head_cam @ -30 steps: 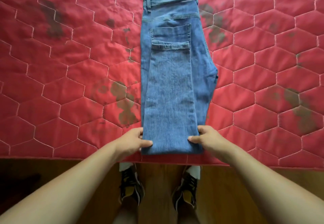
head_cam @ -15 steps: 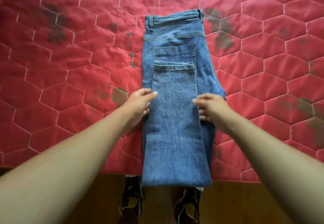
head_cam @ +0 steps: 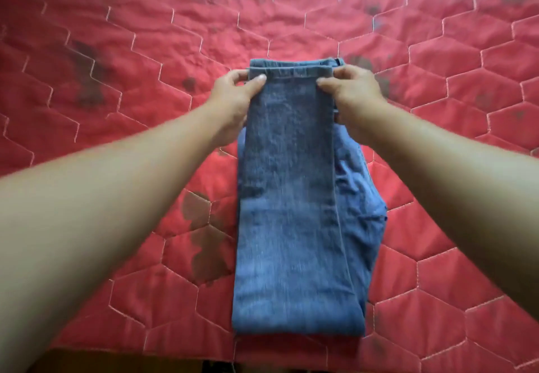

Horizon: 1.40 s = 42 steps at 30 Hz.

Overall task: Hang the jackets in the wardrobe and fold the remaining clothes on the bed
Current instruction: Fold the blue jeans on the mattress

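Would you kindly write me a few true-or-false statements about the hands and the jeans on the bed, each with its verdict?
1. The jeans lie on a red quilted bedspread. True.
2. The left hand lies flat on the bedspread, clear of the jeans. False: it pinches the far edge of the top denim layer.
3. The right hand holds the jeans at their far end. True.
4. The jeans are black. False: they are blue denim.
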Available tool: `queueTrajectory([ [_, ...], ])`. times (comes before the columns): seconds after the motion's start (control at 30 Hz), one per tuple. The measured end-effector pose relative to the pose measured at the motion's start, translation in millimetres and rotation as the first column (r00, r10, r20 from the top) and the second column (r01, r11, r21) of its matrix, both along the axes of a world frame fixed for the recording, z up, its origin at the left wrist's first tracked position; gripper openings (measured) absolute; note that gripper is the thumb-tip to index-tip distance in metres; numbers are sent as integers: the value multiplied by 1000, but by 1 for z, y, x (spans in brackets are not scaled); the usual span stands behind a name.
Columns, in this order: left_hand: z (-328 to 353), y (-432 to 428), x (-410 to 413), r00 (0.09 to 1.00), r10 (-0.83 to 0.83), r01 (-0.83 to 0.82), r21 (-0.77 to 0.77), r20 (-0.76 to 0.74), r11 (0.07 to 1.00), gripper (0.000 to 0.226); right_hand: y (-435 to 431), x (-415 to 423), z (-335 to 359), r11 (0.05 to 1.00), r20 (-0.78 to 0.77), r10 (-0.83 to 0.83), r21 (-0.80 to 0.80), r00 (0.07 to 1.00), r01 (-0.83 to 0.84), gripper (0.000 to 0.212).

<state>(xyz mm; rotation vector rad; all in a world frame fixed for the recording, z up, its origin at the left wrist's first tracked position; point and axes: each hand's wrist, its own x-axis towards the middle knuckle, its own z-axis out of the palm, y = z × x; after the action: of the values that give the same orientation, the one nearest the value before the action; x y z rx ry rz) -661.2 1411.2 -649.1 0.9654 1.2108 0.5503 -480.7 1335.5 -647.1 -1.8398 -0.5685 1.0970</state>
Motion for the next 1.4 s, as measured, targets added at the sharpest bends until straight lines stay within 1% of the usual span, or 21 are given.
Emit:
queueTrajectory([
  [0.13,-20,6,-7,974,-155,138,-108,-168,985,32,12,3,-27,977,-81,149,-142,986,-159,10],
  [0.2,-32,-12,-19,973,-123,110,-76,-194,991,37,-6,-2,-36,989,-162,55,-130,985,-76,9],
  [0.27,-36,-33,-34,984,-37,33,-27,-175,999,41,-26,-10,-36,992,-289,-110,-99,951,84,19],
  [0.3,-36,-45,-42,985,-8,12,19,-172,1000,43,-41,-15,-35,987,-278,-160,-77,947,144,27],
  [0.33,-35,-60,-51,980,-13,32,95,-198,995,45,-61,-21,-33,987,-158,-161,-49,974,155,34],
  [0.37,-34,-79,-61,962,-53,110,200,-269,974,48,-85,-29,-32,994,50,-108,-18,993,109,40],
  [0.4,-35,-101,-72,918,-112,240,311,-379,920,52,-114,-39,-31,1000,287,-1,10,958,-3,43],
  [0.43,-36,-127,-82,848,-165,397,396,-504,828,56,-144,-52,-32,988,502,133,3,855,-156,46],
  [0.5,-45,-181,-101,673,-213,663,450,-708,599,64,-199,-79,-44,896,737,397,-181,547,-407,55],
  [0.57,-61,-228,-117,472,-208,846,374,-857,379,71,-238,-97,-66,768,769,585,-422,260,-481,70],
  [0.6,-71,-244,-124,371,-203,901,298,-906,316,73,-252,-101,-77,721,750,638,-505,171,-474,76],
  [0.63,-79,-253,-130,294,-203,929,230,-934,289,75,-260,-103,-86,696,738,663,-546,126,-466,79],
  [0.67,-86,-257,-135,262,-196,937,201,-945,286,75,-265,-102,-93,695,744,660,-555,101,-457,80],
  [0.8,-85,-253,-130,206,-171,946,152,-963,287,73,-259,-102,-94,698,742,665,-580,81,-421,79],
  [0.93,-73,-272,-140,181,-186,924,102,-966,370,75,-288,-114,-90,712,743,661,-576,106,-402,81],
  [1.03,-75,-288,-154,111,-220,939,30,-969,342,75,-318,-120,-92,687,714,691,-601,112,-408,82],
  [1.1,-77,-288,-155,106,-229,936,19,-968,352,75,-321,-121,-91,688,705,696,-600,137,-408,83],
  [1.17,-71,-286,-151,166,-224,919,69,-960,388,75,-315,-122,-83,737,724,652,-534,226,-414,81],
  [1.23,-65,-271,-138,287,-164,892,201,-944,406,72,-294,-116,-75,811,796,532,-381,289,-443,75],
  [1.3,-68,-232,-107,377,-91,869,318,-922,381,69,-250,-98,-77,838,856,452,-311,252,-448,70],
  [1.4,-80,-164,-55,347,-35,867,307,-937,392,71,-174,-65,-88,809,839,526,-441,143,-388,74],
])
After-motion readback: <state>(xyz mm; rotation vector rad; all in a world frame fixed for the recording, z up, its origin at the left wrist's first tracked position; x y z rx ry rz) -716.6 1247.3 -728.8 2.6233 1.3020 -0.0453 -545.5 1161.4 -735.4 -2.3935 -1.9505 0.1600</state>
